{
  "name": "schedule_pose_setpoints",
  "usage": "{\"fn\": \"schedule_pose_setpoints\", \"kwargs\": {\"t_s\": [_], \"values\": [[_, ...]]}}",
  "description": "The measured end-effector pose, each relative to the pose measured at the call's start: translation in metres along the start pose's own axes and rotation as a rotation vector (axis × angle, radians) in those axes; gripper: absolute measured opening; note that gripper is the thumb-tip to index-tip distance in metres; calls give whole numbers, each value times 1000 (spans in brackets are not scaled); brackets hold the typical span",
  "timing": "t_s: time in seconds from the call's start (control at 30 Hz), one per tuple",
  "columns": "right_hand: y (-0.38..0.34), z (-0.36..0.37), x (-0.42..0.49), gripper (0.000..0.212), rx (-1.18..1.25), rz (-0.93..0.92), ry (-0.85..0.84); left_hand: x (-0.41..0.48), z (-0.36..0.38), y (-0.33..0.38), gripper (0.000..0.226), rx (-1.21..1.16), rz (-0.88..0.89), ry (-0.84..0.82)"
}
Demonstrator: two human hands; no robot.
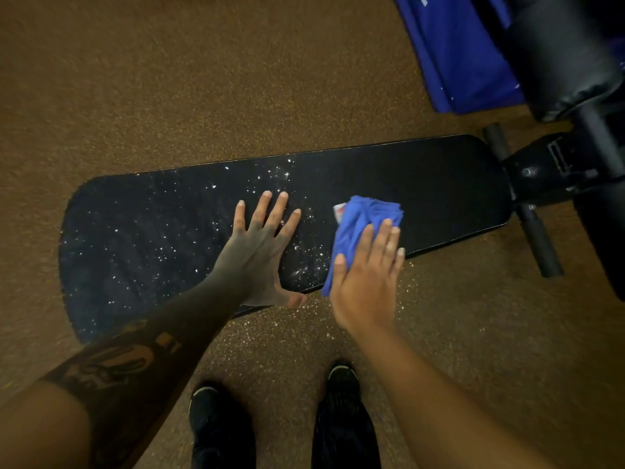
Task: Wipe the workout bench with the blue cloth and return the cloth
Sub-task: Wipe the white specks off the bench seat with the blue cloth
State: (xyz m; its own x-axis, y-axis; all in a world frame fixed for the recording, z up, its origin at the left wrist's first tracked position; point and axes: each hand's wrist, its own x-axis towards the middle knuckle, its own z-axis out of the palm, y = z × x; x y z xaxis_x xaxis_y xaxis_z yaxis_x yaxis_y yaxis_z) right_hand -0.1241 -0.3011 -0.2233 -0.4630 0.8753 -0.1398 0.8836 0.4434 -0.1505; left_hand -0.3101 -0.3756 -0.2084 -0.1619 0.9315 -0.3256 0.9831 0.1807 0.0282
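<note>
Dim, warm light is washing the scene; the left hand is sitting in shadow while the right hand is catching more light. Edges beyond both hands are bending and blurring.

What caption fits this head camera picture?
Right hand presses blue cloth on speckled black bench; left hand rests flat.

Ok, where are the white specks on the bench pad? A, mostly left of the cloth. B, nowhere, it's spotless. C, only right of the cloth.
A: the specks cover the pad around the flat left hand, while the part right of the cloth looks clean.
</note>
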Motion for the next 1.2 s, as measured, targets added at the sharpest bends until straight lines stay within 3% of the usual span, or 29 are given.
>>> {"fn": "schedule_pose_setpoints", "kwargs": {"t_s": [0.07,0.1,0.2,0.23,0.37,0.53,0.67,0.87,0.93,1.1,1.2], "values": [[4,4,-11,67,-47,-167,-24,-1,0,0,146,-15,3,15],[9,5,-8,67,-63,-156,-17,-1,0,0,147,-22,7,17],[7,2,0,68,7,132,23,-1,0,-3,148,-12,19,4],[-2,3,-3,68,27,144,15,-1,1,-4,148,-8,21,5],[-14,7,-23,67,-60,-215,-50,-6,3,-5,146,-14,32,12],[-18,-5,5,72,-19,-1,-76,-12,3,-6,144,-12,-9,23],[-23,-11,9,70,-87,-362,-148,-16,3,-7,145,-40,-43,35],[-18,-20,19,73,-80,-516,-169,-29,6,-2,145,-90,-167,66],[-22,-15,21,71,-96,-532,-180,-33,10,-4,144,-103,-207,54],[-39,-10,25,66,-66,-308,-108,-43,17,-15,139,-101,-220,42],[-53,-5,9,65,-105,-512,-142,-46,18,-18,137,-106,-194,51]]}}
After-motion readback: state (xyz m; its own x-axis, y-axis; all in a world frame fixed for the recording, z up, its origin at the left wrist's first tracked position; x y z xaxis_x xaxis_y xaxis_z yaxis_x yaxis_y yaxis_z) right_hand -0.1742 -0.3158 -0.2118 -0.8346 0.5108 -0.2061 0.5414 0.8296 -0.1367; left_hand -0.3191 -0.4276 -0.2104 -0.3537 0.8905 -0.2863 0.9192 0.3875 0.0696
